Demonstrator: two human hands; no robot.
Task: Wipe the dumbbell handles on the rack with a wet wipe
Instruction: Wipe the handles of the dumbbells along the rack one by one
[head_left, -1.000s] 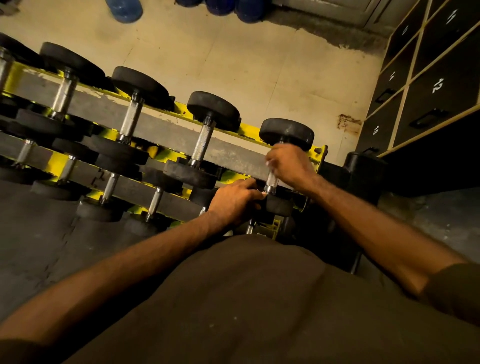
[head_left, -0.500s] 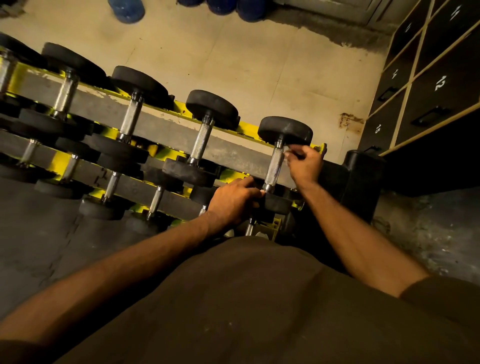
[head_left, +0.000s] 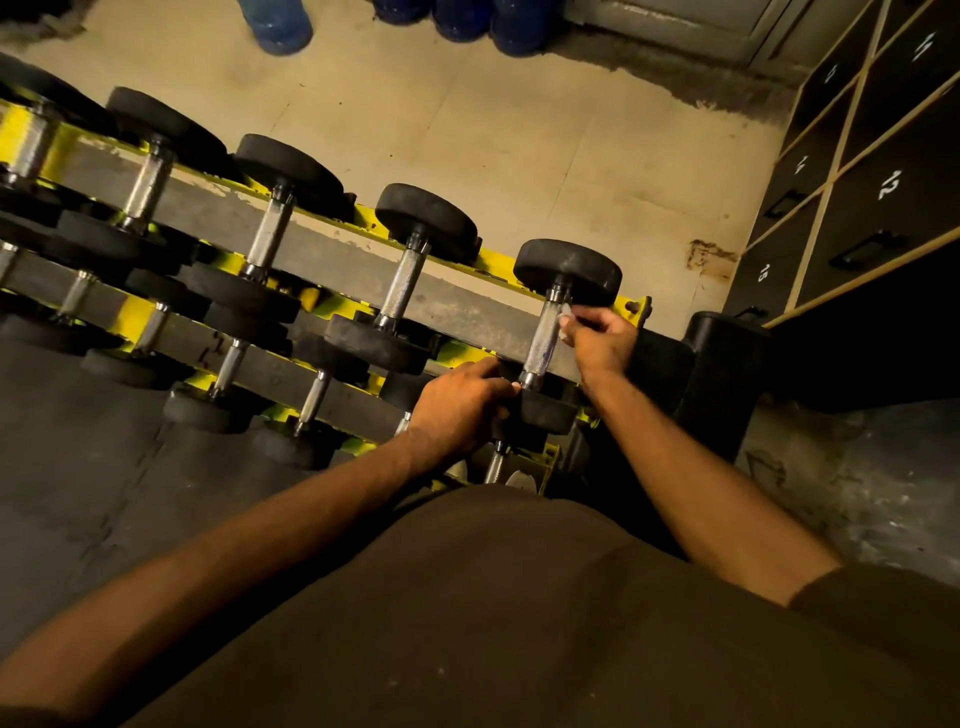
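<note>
**Item: end dumbbell** (head_left: 566, 270). It lies at the 3 o'clock end of the top row of the rack (head_left: 332, 254).

**Handle** (head_left: 542, 340). Bare metal, running from 1 o'clock down to 7 o'clock. Almost its whole length is now in view; a second ago the hand covered its upper half.

**Right grip** (head_left: 602, 338). It has come off the top of the handle and sits at its 3 o'clock side. The fingers pinch a small pale wet wipe (head_left: 565, 313), which touches the handle's far end just under the far weight.

**Left grip** (head_left: 462, 410). Unchanged. The fingers are curled on the near weight at 6 o'clock, steadying the dumbbell.

**Reading.** The wrap-round stroke looks finished. The wipe is placed either for a pass down the handle's right side or for lifting away.

**Outstanding.** The neighbouring handle (head_left: 402, 286) at 9 o'clock and the others along the row have no hand on them. Whether they are already wiped cannot be told.
</note>
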